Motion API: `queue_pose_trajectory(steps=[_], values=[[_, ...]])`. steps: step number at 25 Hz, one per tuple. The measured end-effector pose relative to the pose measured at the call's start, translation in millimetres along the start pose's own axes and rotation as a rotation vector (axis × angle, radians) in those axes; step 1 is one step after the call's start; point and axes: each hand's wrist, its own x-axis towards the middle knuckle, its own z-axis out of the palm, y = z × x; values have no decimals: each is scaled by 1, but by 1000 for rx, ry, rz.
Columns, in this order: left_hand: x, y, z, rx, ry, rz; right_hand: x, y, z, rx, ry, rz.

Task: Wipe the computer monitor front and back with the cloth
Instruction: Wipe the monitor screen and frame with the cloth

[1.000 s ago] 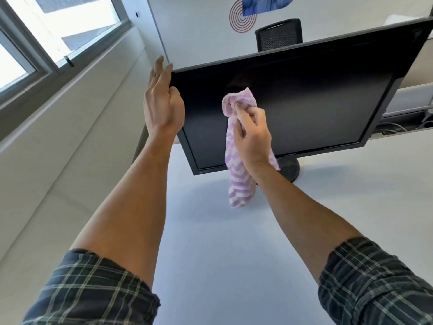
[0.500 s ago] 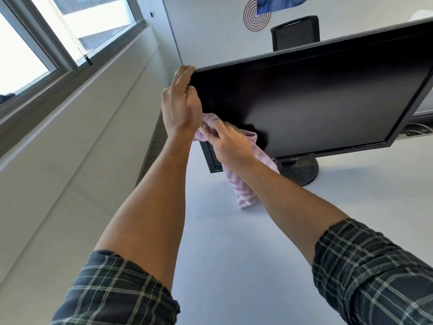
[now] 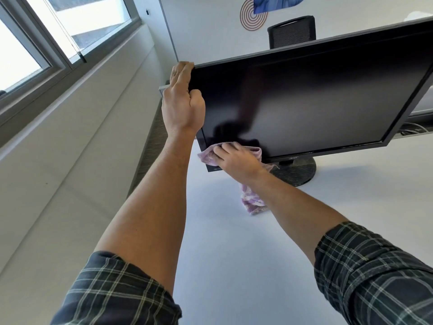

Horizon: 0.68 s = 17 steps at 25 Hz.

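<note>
White and bare, the worktop (image 3: 234, 242) runs along a wall with a window (image 3: 58, 36) on the left side. On it stands a black computer monitor (image 3: 316, 97) on a round black base (image 3: 297, 171), with its dark screen switched off. Behind the monitor there is a white partition with a ring-shaped sticker (image 3: 253, 16), and the back of a black mesh chair (image 3: 291, 31) rises above the upper edge of the monitor.

The left hand (image 3: 182, 106) holds the monitor at its upper left corner: the fingers (image 3: 181, 71) reach around the side edge toward the back, and the thumb lies on the front bezel. The right hand (image 3: 236, 160) presses a pink and purple striped cloth (image 3: 207, 157) against the lower left corner of the screen. Its fingers are closed on the cloth and spread flat over it. One end of the cloth hangs below the right wrist, and its tip appears to touch the worktop just beside the base. Both forearms are bare, with dark plaid sleeves (image 3: 375, 277) rolled up near the elbows.
</note>
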Motion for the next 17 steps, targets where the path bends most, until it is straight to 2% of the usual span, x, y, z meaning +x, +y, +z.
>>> queue_pose_trajectory(steps=[2, 4, 6, 8, 9, 10, 11, 13, 15, 17], values=[[0, 1, 1, 7, 16, 13, -2, 11, -6, -37, 17, 20], [-1, 1, 2, 13, 34, 21, -13, 25, -13, 15, 46, 131], [-2, 1, 5, 17, 55, 35, -30, 42, -21, 92, 43, 364], [-2, 3, 10, 32, 69, 48, -46, 56, -32, 185, 38, 714], [-2, 5, 13, 50, 71, 35, -51, 58, -36, 216, 48, 834], [-2, 7, 15, 82, 78, 6, -53, 58, -37, 225, 77, 860], [-1, 10, 17, 132, 89, -21, -53, 56, -37, 213, 123, 799], [-2, 24, 24, 288, 74, 6, -47, 51, -33, 174, 193, 552], [-3, 44, 38, 435, -12, 208, -34, 48, -26, 133, 158, 336], [-6, 62, 55, 535, -139, 371, -24, 50, -23, 88, 127, 287]])
